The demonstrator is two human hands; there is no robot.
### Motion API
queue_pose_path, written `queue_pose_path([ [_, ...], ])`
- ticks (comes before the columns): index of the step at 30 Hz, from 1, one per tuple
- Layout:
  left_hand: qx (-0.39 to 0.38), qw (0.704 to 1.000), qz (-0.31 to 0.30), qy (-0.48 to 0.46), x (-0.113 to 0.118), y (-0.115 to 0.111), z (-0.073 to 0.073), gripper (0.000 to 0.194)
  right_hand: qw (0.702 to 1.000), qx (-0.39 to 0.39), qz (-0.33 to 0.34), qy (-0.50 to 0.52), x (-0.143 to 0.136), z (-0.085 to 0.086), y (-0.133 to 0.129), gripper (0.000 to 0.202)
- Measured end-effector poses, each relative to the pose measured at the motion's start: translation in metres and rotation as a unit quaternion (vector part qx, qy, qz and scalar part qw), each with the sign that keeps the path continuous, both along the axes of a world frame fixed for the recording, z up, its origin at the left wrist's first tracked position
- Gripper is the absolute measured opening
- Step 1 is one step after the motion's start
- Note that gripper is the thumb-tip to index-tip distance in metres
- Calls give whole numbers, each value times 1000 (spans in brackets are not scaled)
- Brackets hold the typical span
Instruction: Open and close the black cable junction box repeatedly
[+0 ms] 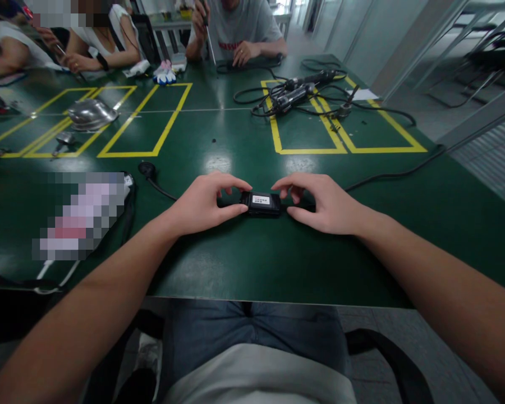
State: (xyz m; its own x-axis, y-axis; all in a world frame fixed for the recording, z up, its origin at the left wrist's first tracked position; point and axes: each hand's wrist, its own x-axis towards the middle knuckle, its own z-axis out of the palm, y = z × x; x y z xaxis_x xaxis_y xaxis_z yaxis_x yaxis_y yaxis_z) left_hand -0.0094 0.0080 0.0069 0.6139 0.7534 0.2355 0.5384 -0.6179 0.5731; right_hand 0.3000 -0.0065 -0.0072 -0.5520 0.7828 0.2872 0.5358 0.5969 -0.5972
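On the green table in front of me lies a small black power adapter [266,210] with a white printed label on top. A black cord runs out from each end. The thumb and forefinger of my left hand [202,203] pinch the adapter's left end. My right hand [326,205] is at the other end with thumb and fingers apart, its forefinger close to the back right corner. Whether that fingertip touches, I cannot tell. The left cord passes under my left hand to a black plug [147,168]. The right cord [398,173] runs off toward the table's right edge.
A phone-like object [84,216], blurred out, with a white cable lies at left. Beyond are yellow tape frames, a shiny metal shell [91,114] and black corded tools [297,96]. Several people sit opposite; one holds a screwdriver-like tool [210,39]. The table's front edge is near my lap.
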Motion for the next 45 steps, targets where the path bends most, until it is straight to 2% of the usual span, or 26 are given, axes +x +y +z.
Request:
queue_pose_path([
  [4,-2,1000,-10,0,0,0,0,36,1000,10,-4,-7,-2,-1,0,32],
  [9,-12,1000,-15,7,1,0,1,38,1000,8,-6,-8,-2,-2,1,28],
  [17,-1,1000,-24,20,1,0,-1,35,1000,-2,-5,-6,-1,-3,3,28],
  [25,7,999,-2,31,5,-2,-4,39,1000,0,-5,-16,-4,1,0,26],
  [45,-23,1000,2,17,5,-3,-5,40,999,-22,-32,-36,-11,-1,0,31],
])
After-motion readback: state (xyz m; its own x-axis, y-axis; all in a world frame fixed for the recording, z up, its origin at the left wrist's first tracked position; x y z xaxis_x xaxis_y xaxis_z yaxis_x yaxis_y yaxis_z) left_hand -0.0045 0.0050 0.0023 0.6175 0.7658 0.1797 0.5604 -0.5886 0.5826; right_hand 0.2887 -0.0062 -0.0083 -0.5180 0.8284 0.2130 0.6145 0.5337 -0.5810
